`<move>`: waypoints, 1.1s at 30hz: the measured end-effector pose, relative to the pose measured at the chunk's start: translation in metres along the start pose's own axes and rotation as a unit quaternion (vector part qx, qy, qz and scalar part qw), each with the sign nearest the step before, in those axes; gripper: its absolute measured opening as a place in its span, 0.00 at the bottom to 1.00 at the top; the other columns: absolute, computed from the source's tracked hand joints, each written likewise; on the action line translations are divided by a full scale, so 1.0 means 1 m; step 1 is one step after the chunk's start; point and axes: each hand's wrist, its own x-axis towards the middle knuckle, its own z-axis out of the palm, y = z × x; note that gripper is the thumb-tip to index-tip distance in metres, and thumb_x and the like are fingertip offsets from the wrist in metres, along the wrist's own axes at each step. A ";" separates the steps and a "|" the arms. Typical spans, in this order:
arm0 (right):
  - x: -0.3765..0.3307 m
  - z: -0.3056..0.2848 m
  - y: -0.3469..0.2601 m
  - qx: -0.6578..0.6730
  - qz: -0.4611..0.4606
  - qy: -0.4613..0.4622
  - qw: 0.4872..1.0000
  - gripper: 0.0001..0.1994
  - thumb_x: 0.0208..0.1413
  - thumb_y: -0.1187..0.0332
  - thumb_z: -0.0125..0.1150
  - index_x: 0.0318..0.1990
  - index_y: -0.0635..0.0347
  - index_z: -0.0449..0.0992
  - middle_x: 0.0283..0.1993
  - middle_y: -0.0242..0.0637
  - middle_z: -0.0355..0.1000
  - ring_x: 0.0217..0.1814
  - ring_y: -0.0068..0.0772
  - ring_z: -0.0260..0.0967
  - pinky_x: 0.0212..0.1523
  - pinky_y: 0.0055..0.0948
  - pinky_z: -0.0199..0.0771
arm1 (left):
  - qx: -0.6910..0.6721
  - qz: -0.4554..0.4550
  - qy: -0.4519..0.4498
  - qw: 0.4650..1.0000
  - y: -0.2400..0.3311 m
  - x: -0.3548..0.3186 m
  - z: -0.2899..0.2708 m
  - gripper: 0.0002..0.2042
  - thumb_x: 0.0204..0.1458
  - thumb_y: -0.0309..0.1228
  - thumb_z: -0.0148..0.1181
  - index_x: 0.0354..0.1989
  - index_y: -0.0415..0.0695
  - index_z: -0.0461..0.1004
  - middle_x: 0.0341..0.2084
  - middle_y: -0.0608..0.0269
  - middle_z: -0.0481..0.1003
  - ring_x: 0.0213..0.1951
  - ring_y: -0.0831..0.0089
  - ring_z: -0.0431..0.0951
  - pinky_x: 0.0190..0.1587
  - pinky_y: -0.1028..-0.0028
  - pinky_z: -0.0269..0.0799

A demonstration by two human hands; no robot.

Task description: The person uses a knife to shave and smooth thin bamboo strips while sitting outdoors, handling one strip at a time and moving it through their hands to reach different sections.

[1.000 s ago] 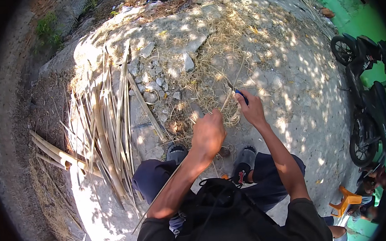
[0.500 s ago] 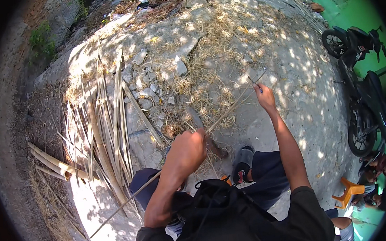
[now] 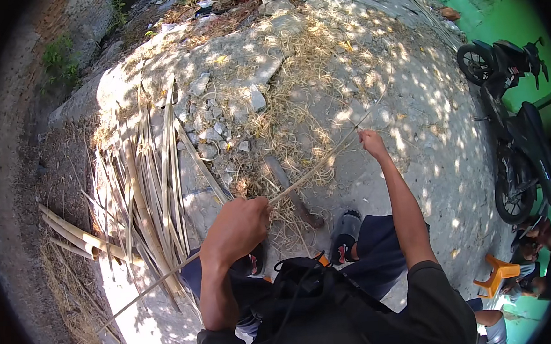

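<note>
A long, thin bamboo strip (image 3: 302,181) runs slantwise across my front, from the lower left to the upper right. My left hand (image 3: 238,232) is closed round it near its middle, above my knee. Toward the far end, my right hand (image 3: 372,143) is closed on a small knife (image 3: 357,127). Only a dark sliver of the blade shows beside the strip; the fingers cover the rest. Pale curled shavings (image 3: 304,128) lie scattered on the ground beneath. Between my feet rests a dark, worn piece of wood (image 3: 294,196).
Many split bamboo strips (image 3: 151,180) lie piled at the left, beside thicker bamboo pieces (image 3: 68,228). Broken stones (image 3: 212,135) sit next to the pile. Parked motorcycles (image 3: 518,148) line the right side, near an orange stool (image 3: 497,275) and a seated person (image 3: 531,269).
My left hand has moved down and left, drawing the bamboo strip with it. The right hand has lowered slightly, and the strip's far end now reaches higher beyond it.
</note>
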 end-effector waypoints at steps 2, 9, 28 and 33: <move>0.007 -0.012 0.004 0.099 0.103 -0.110 0.984 0.22 0.76 0.47 0.53 0.37 0.56 0.76 0.21 0.33 0.70 0.15 0.30 0.63 0.17 0.32 0.60 | 0.016 -0.029 -0.019 0.999 -0.008 0.004 -0.004 0.12 0.67 0.35 0.57 0.37 0.39 0.81 0.27 0.40 0.79 0.38 0.36 0.81 0.44 0.43 0.73; -0.013 -0.029 -0.085 0.609 0.262 -0.255 0.704 0.21 0.76 0.42 0.52 0.44 0.49 0.70 0.19 0.19 0.55 0.13 0.14 0.48 0.14 0.20 0.49 | -0.018 -0.048 0.053 0.997 -0.027 0.019 0.001 0.15 0.67 0.33 0.54 0.32 0.38 0.82 0.28 0.39 0.80 0.38 0.36 0.81 0.45 0.44 0.75; -0.158 0.000 -0.249 0.184 -0.244 -0.008 0.952 0.20 0.75 0.52 0.58 0.48 0.64 0.76 0.23 0.37 0.66 0.24 0.30 0.63 0.29 0.37 0.61 | -0.093 -0.020 0.250 0.963 0.022 0.073 0.030 0.09 0.68 0.30 0.62 0.46 0.38 0.72 0.24 0.43 0.78 0.31 0.40 0.81 0.35 0.49 0.71; -0.167 -0.009 -0.257 0.125 -0.241 -0.042 0.961 0.20 0.76 0.51 0.56 0.47 0.64 0.76 0.24 0.44 0.70 0.25 0.43 0.70 0.30 0.42 0.64 | -0.105 0.003 0.271 0.957 0.023 0.078 0.033 0.08 0.69 0.29 0.60 0.47 0.37 0.70 0.23 0.44 0.77 0.28 0.42 0.79 0.34 0.50 0.69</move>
